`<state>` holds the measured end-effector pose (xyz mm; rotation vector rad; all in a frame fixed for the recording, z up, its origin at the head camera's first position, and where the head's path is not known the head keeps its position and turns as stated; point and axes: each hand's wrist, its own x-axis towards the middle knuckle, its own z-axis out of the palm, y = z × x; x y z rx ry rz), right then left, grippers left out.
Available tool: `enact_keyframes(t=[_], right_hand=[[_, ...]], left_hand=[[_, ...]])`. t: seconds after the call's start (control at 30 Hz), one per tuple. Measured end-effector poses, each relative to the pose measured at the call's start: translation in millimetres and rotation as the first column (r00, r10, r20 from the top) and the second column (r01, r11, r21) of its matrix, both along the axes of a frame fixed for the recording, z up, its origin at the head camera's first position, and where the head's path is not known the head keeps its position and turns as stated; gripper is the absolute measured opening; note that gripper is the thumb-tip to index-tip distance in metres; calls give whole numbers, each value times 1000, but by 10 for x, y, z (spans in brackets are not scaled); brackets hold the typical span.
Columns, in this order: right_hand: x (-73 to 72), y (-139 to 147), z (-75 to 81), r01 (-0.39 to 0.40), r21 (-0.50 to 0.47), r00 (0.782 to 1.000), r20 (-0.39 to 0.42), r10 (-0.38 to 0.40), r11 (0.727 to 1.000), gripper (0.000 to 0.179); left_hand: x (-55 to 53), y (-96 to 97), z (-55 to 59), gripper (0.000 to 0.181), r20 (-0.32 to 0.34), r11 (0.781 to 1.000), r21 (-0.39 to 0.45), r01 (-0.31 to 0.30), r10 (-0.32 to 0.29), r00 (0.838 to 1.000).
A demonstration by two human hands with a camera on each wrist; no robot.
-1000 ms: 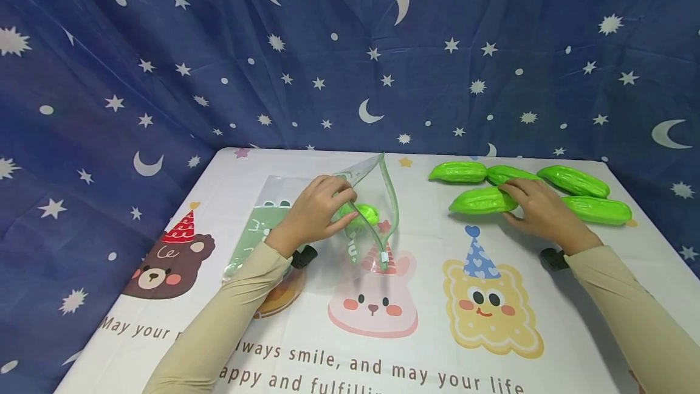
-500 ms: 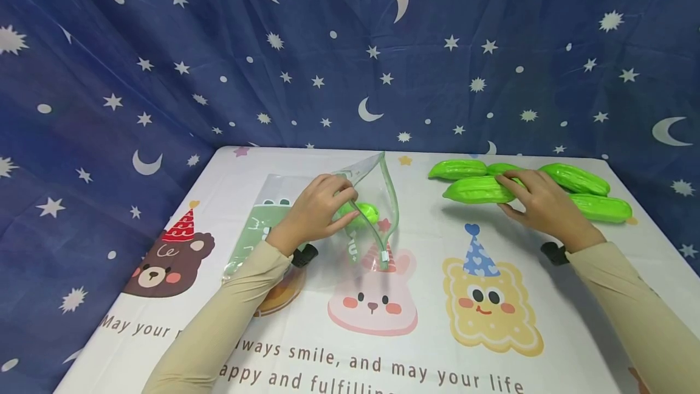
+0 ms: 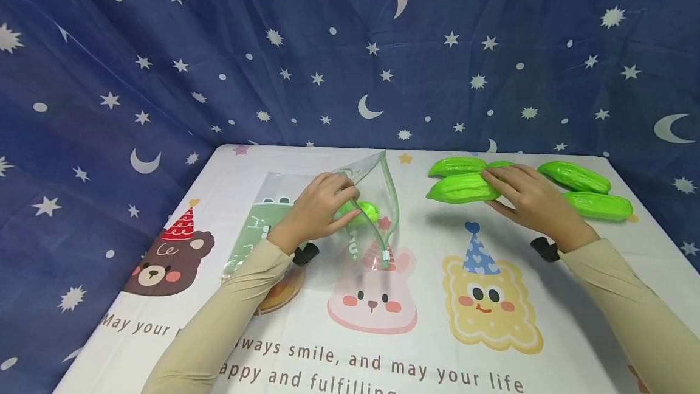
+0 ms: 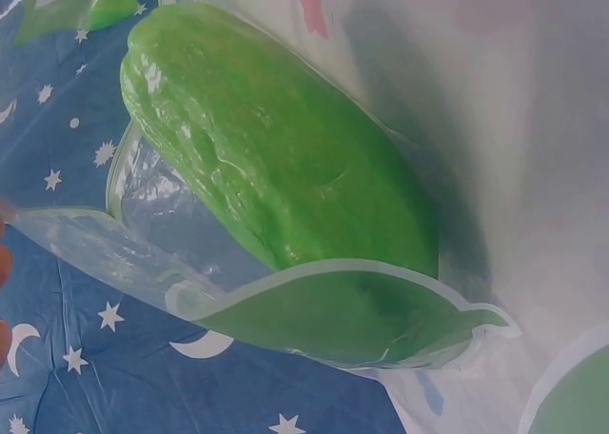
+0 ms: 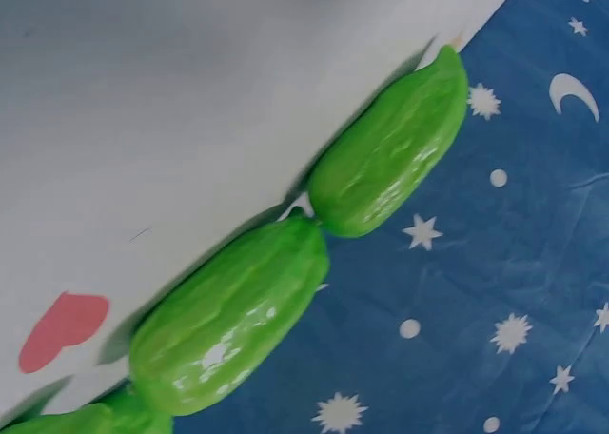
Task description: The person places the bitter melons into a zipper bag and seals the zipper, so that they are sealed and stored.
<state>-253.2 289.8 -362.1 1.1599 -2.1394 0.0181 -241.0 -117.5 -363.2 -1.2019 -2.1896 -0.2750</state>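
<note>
My left hand (image 3: 319, 205) pinches the rim of a clear zip bag (image 3: 392, 190) with a green edge, its mouth spread toward the right. Inside lies a glossy, ribbed green bitter melon (image 3: 367, 211), seen large in the left wrist view as a bitter melon (image 4: 285, 148). My right hand (image 3: 530, 205) grips the blunt end of another bitter melon (image 3: 459, 188), raised over the table with its pointed tip to the left. The right wrist view shows bitter melons (image 5: 228, 310) on the table; the right hand is out of that view.
More bitter melons lie at the back right: one at the left (image 3: 455, 166), one partly hidden behind the right hand, and two at the right (image 3: 598, 206). A flat clear sheet with a green print (image 3: 254, 233) lies beneath the left forearm. Behind the table hangs a blue star curtain (image 3: 350, 47).
My right hand has lifted the bitter melon and moved it slightly left and back. The left hand keeps its hold on the bag.
</note>
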Motion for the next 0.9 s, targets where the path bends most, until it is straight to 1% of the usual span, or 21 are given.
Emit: enact_keyframes(t=[0.23,0.47,0.7,0.9], right_hand=[[21,-142,24,-29,-10,999,-15,29,1000,56],[57,-329,34,-75,-15,996,-43,74,997,53],[54,-515,46,-164,-50,983,-96,159,985,48],[46,-638,31,-214,-34,972,-112,209,976,45]], left_hand=[[-7,4,-2,21,7,1000,-2,0,0,1000],[11,25,6,20,14,1000,4,19,-19,1000],[29,38,15,20,3,1000,-2,16,-16,1000],[27,34,19,19,-1,1000,-3,12,-12,1000]])
